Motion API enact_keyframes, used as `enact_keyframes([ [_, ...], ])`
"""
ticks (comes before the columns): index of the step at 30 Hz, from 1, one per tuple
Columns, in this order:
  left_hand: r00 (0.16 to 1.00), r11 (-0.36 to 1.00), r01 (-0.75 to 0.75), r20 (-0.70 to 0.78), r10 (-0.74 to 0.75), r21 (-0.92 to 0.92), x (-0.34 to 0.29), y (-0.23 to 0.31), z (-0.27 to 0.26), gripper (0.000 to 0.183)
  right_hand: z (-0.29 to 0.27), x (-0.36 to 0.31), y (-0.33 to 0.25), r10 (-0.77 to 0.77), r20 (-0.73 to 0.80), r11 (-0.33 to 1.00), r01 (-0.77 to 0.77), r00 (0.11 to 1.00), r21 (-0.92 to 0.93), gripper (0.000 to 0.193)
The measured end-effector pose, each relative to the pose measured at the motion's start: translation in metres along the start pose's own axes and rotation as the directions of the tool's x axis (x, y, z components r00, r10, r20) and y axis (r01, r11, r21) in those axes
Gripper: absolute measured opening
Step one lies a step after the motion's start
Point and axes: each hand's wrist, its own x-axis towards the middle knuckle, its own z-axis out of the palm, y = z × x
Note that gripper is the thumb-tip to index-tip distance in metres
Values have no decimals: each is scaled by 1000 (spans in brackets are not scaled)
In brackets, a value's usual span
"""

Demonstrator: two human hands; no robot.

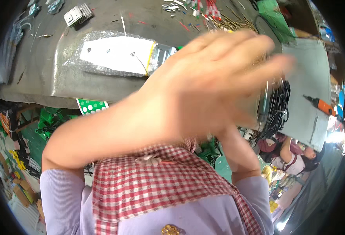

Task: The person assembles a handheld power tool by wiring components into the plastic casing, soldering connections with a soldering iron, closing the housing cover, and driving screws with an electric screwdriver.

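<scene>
My left hand (215,74) is raised close to the camera, reaching across from the left. Its fingers look stretched out and partly spread, smeared by motion, with nothing visible in them. Behind it, my right forearm (239,150) rises from the lower right; the right hand is hidden by the left. Past my left wrist, a long white panel (115,55) with several holes lies on bubble wrap (111,73) on the grey worktable (68,84). A yellow band (149,58) crosses its right end, where metal parts show, and a thin wire runs over it.
A small finned metal block (78,15) sits at the far left. Red and white wire pieces (211,9) litter the back, near brass-coloured rods (239,19). Coiled black cables (280,105) lie at right, beside an orange-handled tool (324,106). Another person (292,156) is at lower right.
</scene>
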Motion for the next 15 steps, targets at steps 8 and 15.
enact_keyframes([
  [8,906,943,5,397,-145,333,1,-14,2,74,-28,9,38,-169,233,950,222,958,-221,31],
  [15,911,952,-167,410,50,256,-1,-8,20,73,-9,4,59,-343,110,901,359,933,-244,33],
])
